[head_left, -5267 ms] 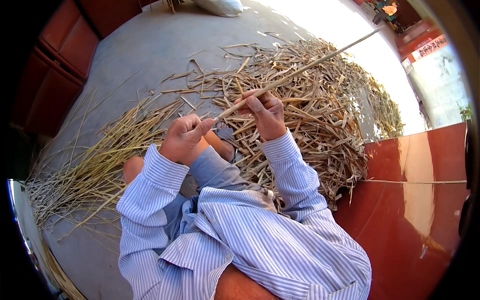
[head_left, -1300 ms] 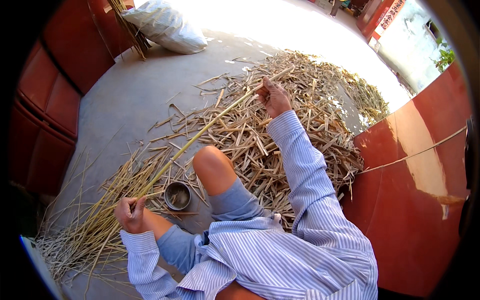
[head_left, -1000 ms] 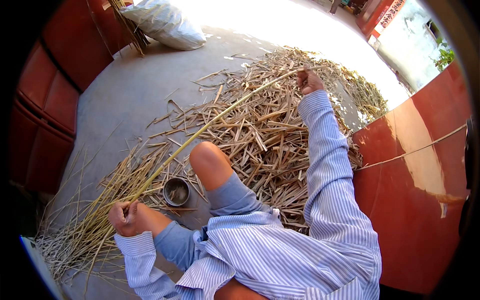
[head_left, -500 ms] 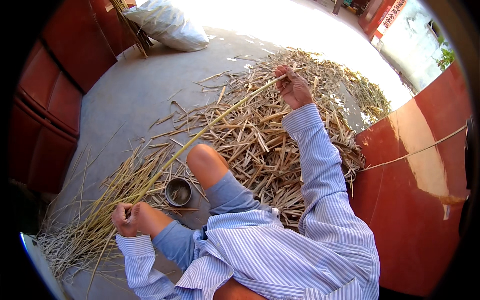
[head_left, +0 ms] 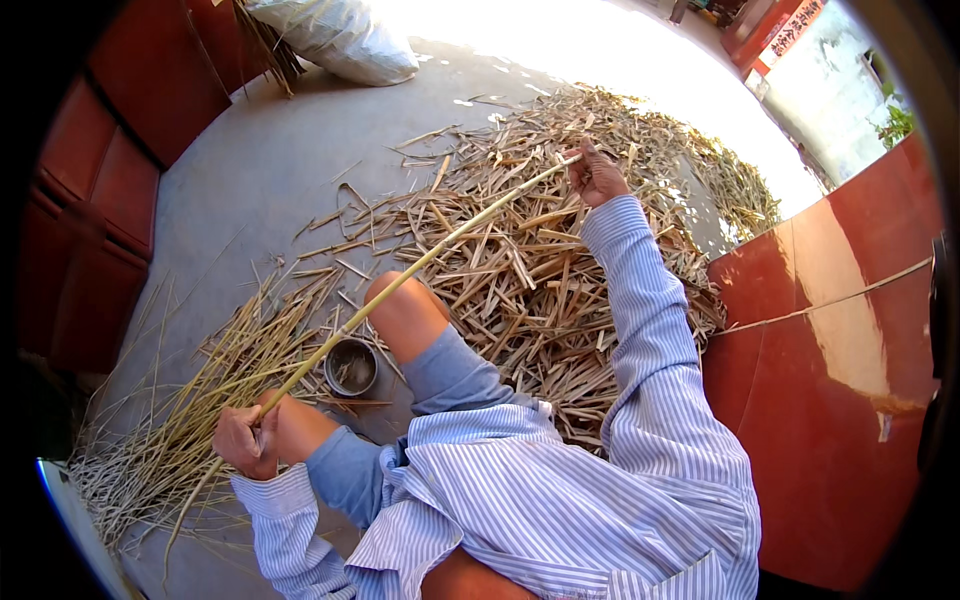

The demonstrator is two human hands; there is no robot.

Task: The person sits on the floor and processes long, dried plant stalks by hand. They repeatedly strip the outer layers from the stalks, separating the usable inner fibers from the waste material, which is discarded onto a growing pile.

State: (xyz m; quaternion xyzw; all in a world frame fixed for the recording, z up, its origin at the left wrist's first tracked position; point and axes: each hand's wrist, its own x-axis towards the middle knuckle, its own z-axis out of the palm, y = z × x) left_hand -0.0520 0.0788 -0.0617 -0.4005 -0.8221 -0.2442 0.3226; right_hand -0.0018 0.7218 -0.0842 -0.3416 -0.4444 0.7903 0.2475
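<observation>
A long, pale yellow-green stalk stretches diagonally across my lap between my hands. At its upper end, my right hand pinches the tip above the pile of dry husks. My left hand is closed around the stalk's lower part beside my left knee, and a thin tail of it runs on below the hand toward the floor. Under the left hand's side lies a bundle of thin stalks, spread on the floor. A small dark round bowl sits between that bundle and my other knee, beneath the stalk.
Dark red panelled furniture lines the left. A stuffed white sack leans at the back beside upright dry stalks. On the right stands a red panel with a cord across it. Bright sunlight covers the far ground.
My right hand has moved a little right and down with the stalk's tip. My left hand has shifted slightly left, and the stalk's thin tail now shows below it.
</observation>
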